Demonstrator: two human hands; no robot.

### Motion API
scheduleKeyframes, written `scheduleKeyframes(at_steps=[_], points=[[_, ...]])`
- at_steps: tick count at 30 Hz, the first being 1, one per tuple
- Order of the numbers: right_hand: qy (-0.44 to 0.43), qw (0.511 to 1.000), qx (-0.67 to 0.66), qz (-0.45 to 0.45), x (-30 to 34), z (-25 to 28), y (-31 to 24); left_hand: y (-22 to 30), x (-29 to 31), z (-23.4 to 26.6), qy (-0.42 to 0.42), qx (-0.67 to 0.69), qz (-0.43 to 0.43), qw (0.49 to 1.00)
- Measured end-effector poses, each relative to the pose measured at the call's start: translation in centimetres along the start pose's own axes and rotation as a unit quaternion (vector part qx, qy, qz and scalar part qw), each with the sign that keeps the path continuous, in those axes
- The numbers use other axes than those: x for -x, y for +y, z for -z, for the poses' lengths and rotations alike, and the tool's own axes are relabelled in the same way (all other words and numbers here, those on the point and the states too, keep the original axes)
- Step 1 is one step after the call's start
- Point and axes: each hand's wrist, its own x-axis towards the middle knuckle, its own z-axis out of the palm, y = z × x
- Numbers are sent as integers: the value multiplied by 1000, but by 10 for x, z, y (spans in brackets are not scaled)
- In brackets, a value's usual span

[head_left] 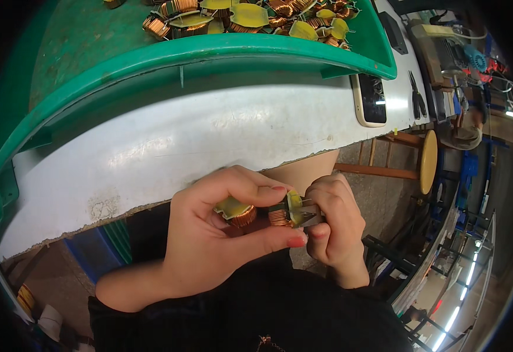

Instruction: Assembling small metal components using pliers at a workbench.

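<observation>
— What takes up most of the view?

— A white bench point(209, 135) with a chipped near edge, and on it a big green tray point(151, 58) whose curved rim bends across the top. Inside the tray lies a heap of copper coils point(250, 14) with yellow tape.

— And beside the tray?

— A phone point(371, 100) lies flat on the bench near its right end, with dark pliers point(417, 100) just past it. A round wooden stool point(426, 161) stands below that end.

— Where are the person's hands?

— Both are just in front of the bench edge, above the lap. The left hand point(221, 234) has its fingers point(256, 188) curled shut around a copper coil point(239, 212) with a yellow patch, held in the palm, while thumb and forefinger pinch a second coil point(283, 214).

— The right hand?

— The right hand point(335, 226) is closed on small metal cutters point(309, 218), whose tip touches that second coil, between the two hands.
</observation>
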Motion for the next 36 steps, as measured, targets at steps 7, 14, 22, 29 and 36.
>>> scheduleKeyframes(at_steps=[7,14,22,29,36], points=[[-22,999,40,-6,0,-1,-2,-2,3,2,13,-5,-5,1000],[-24,998,66,5,1,-4,-1,-5,4,6,14,-40,-27,999],[53,996,-65,-21,0,-4,1,3,4,2,9,22,-20,1000],[55,995,-47,-68,3,-5,3,17,6,6,35,178,140,973],[2,997,15,-78,-3,-10,-7,21,7,8,34,254,196,946]])
